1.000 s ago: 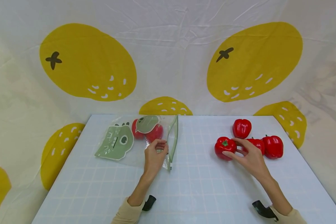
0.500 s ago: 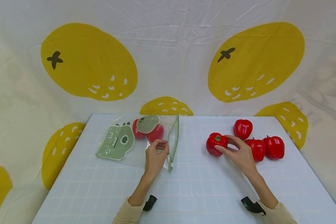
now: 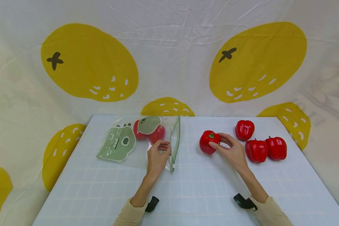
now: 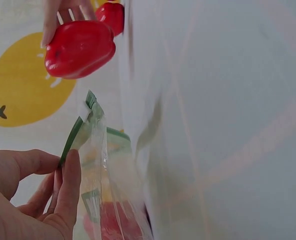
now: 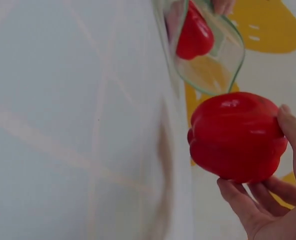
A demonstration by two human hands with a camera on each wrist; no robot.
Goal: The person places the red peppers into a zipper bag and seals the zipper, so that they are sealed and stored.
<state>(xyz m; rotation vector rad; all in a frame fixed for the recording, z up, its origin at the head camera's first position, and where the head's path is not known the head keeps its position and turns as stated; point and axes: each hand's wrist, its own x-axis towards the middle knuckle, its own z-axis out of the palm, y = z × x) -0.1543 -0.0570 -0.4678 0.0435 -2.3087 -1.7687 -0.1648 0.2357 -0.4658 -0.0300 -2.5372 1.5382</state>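
Observation:
My right hand [image 3: 231, 152] holds a red bell pepper [image 3: 207, 142] between thumb and fingers; in the right wrist view the pepper [image 5: 238, 137] hangs above the tabletop. Lying at the left of the table is a clear zip bag [image 3: 141, 158] printed with a green cartoon face. Two red peppers [image 3: 156, 134] show through its plastic. My left hand [image 3: 157, 157] pinches the green-edged mouth of the bag between thumb and fingers. In the left wrist view that green rim [image 4: 71, 140] is lifted, and the right wrist view shows the mouth [image 5: 208, 90] gaping.
At the right of the table are three more red peppers: one farther back [image 3: 244, 130] and two side by side [image 3: 256, 151]. The pale checked table [image 3: 101, 194] meets a wall cloth [image 3: 172, 62] printed with yellow fruit at its back edge.
My right hand has carried its pepper leftward, away from the other peppers and closer to the bag. The left hand and the bag have stayed in place.

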